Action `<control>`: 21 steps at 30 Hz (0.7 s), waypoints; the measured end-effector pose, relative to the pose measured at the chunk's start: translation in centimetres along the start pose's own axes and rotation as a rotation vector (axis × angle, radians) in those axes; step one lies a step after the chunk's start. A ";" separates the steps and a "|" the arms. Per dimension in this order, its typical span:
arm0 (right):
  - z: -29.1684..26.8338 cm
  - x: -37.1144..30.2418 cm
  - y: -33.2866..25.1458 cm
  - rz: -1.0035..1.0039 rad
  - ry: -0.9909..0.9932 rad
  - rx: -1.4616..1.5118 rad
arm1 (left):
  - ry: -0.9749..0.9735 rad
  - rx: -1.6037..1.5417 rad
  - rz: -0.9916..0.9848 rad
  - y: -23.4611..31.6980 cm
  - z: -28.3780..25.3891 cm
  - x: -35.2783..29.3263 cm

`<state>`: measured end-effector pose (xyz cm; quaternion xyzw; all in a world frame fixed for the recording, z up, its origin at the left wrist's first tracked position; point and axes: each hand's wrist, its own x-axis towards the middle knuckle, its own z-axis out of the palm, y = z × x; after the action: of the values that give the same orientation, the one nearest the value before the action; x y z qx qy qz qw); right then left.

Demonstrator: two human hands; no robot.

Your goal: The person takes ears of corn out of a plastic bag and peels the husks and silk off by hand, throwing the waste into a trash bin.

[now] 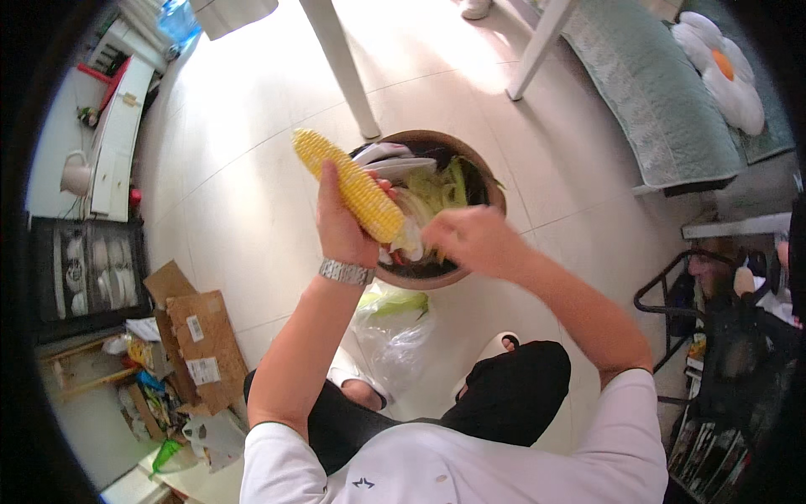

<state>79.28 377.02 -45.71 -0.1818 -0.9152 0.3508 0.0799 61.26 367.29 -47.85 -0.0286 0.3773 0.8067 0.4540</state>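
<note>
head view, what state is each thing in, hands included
yellow corn cob: kernels bare on the visible side
left hand: closed around the cob
right hand: near the cob's base, blurred, grip unclear
round container with brown rim: open, green husks inside
clear plastic bag: crumpled, on the floor, something green showing
silver metal watch: worn on the left wrist

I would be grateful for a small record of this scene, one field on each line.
Left grip: closed around a yellow corn cob
Right grip: blurred, near the cob's lower end; whether it holds anything is unclear
Below: brown-rimmed round container with green husks
Nearer the body: clear plastic bag, something green inside
Far left: cardboard
Far right: white flower-shaped cushion
</note>
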 end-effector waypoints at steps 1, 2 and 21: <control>1.0 -0.4 -0.9 -0.004 0.024 0.201 | 0.016 0.045 0.021 -0.1 0.3 -0.1; 1.2 -0.6 -1.8 -0.027 0.039 0.173 | 0.000 -0.013 -0.008 -0.2 1.2 -0.7; 3.6 -0.8 -1.6 -0.180 0.260 0.120 | 0.047 0.003 0.006 -1.1 1.5 -1.7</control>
<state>78.59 373.40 -47.32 -0.1377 -0.8871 0.3698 0.2395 63.54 367.35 -46.70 -0.0457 0.3892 0.8067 0.4424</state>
